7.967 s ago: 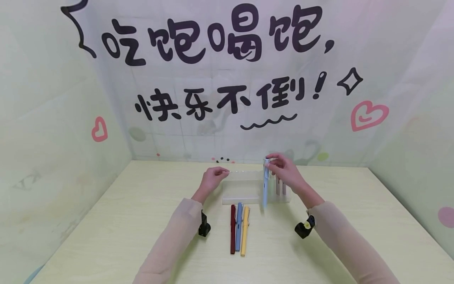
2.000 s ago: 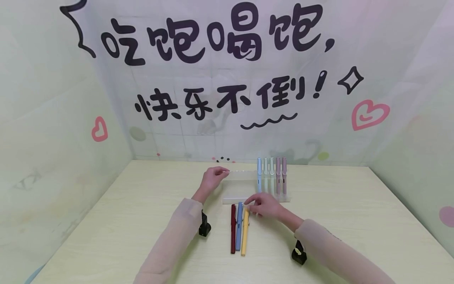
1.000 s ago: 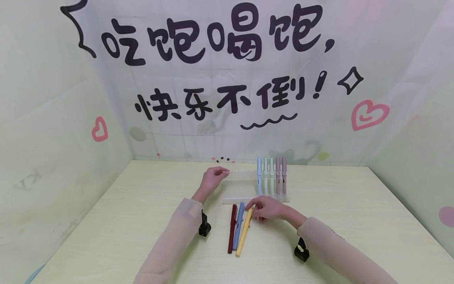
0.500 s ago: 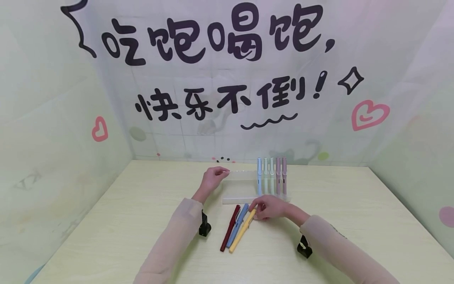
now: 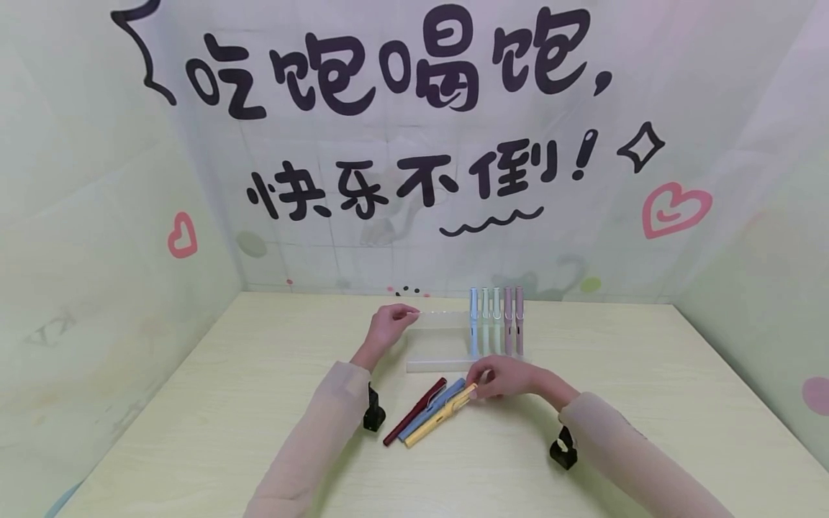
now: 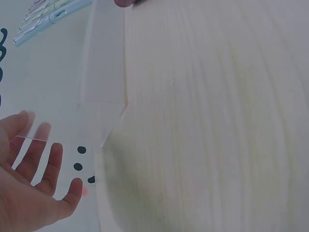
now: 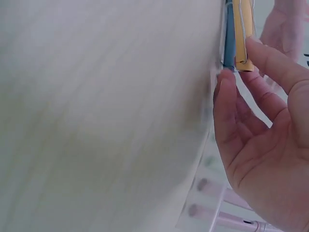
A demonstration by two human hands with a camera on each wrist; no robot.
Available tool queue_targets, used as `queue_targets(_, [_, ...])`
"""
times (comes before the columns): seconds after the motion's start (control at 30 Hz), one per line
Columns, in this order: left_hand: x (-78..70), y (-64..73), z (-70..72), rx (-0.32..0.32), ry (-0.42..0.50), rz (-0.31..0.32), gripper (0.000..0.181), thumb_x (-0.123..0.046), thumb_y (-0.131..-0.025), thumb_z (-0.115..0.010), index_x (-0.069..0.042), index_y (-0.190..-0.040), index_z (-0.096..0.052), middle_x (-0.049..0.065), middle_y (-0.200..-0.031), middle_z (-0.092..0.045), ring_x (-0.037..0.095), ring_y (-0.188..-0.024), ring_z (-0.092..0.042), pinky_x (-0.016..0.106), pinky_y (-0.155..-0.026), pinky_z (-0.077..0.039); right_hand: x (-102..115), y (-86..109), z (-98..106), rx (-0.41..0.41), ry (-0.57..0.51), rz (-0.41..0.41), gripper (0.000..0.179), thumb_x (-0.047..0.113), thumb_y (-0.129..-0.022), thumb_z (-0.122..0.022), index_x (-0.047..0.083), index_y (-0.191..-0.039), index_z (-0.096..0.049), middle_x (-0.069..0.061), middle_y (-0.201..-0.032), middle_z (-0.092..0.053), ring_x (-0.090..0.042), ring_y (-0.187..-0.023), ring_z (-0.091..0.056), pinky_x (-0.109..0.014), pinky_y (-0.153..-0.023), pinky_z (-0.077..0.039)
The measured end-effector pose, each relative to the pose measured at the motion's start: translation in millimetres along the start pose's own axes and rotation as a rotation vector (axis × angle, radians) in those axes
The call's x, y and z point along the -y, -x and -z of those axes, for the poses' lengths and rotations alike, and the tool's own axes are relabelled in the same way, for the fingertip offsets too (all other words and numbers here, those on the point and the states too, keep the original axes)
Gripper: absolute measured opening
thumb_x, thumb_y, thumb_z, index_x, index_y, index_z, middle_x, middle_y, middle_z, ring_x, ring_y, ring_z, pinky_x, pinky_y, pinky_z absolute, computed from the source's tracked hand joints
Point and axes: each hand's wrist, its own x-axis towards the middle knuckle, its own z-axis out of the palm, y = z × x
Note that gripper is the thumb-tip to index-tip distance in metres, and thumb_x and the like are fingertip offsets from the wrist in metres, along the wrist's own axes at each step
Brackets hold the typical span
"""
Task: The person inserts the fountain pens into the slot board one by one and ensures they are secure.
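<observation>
My left hand [image 5: 386, 327] pinches the upper left corner of a clear plastic pen stand [image 5: 437, 345]; in the left wrist view its fingers lie on both sides of the clear panel. On the table in front of the stand lie a dark red pen [image 5: 414, 411], a blue pen [image 5: 432, 410] and a yellow pen [image 5: 442, 416], side by side and slanted. My right hand [image 5: 508, 376] pinches the capped end of the yellow pen; in the right wrist view the thumb and fingers meet at its clip, with the blue pen close beside it.
Several pens stand upright in the right part of the stand: a light blue pen [image 5: 473, 322], pale green pens [image 5: 496, 320] and mauve pens [image 5: 519, 320]. A printed cloth backdrop [image 5: 337, 259] rises behind the pale wooden table [image 5: 291, 331].
The light blue pen has gone into the stand. My right hand then came to the yellow pen and shifted right, and all the lying pens swung from upright to a slant. My left hand stayed put.
</observation>
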Motion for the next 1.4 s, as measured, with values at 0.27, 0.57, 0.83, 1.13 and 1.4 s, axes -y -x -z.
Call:
queue_targets(0.27, [-1.6, 0.4, -0.5, -0.002, -0.001, -0.002, 0.018, -0.018, -0.085, -0.059, -0.006, -0.096, -0.066, 0.007, -0.094, -0.063, 0.021, -0.090, -0.057, 0.035, -0.076, -0.045, -7.3, 4.0, 5.5, -0.044, -0.296, -0.021, 0.020, 0.011, -0.084, -0.060, -0.001, -0.100, -0.056, -0.016, -0.086, -0.058, -0.026, -0.072, -0.057, -0.034, -0.062, -0.049])
queue_targets(0.57, [-1.1, -0.1, -0.6, -0.009, -0.019, -0.001, 0.018, -0.017, -0.085, -0.059, -0.006, -0.096, -0.066, 0.007, -0.094, -0.063, 0.021, -0.089, -0.057, 0.034, -0.076, -0.045, -3.4, 5.8, 11.0, -0.136, -0.441, 0.028, 0.029, 0.013, -0.085, -0.058, -0.006, -0.104, -0.048, -0.028, -0.091, -0.051, -0.021, -0.070, -0.052, -0.037, -0.065, -0.047])
queue_targets(0.83, [-0.7, 0.1, -0.7, -0.007, -0.015, -0.004, 0.018, -0.017, -0.085, -0.059, -0.005, -0.097, -0.066, 0.007, -0.095, -0.063, 0.021, -0.089, -0.057, 0.034, -0.076, -0.045, 4.3, 7.0, 12.8, -0.198, -0.477, 0.062, 0.026, 0.010, -0.086, -0.057, -0.007, -0.104, -0.050, -0.023, -0.086, -0.053, -0.018, -0.070, -0.052, -0.032, -0.062, -0.047])
queue_targets(1.13, [0.1, 0.3, -0.9, -0.008, -0.008, -0.012, 0.018, -0.016, -0.085, -0.058, -0.004, -0.097, -0.066, 0.008, -0.094, -0.063, 0.021, -0.089, -0.057, 0.034, -0.076, -0.045, 4.1, 4.5, 13.9, -0.233, -0.436, 0.072, 0.040, 0.014, -0.088, -0.055, -0.010, -0.118, -0.047, -0.024, -0.098, -0.052, -0.030, -0.084, -0.050, -0.033, -0.069, -0.047])
queue_targets(1.4, [-0.8, 0.5, -0.7, -0.009, -0.010, -0.011, 0.018, -0.018, -0.085, -0.059, -0.005, -0.096, -0.066, 0.008, -0.095, -0.063, 0.022, -0.090, -0.057, 0.035, -0.077, -0.045, 8.3, 8.8, 16.5, -0.234, -0.446, 0.090, 0.035, 0.013, -0.088, -0.055, -0.010, -0.114, -0.050, -0.018, -0.096, -0.055, -0.037, -0.087, -0.048, -0.031, -0.065, -0.047])
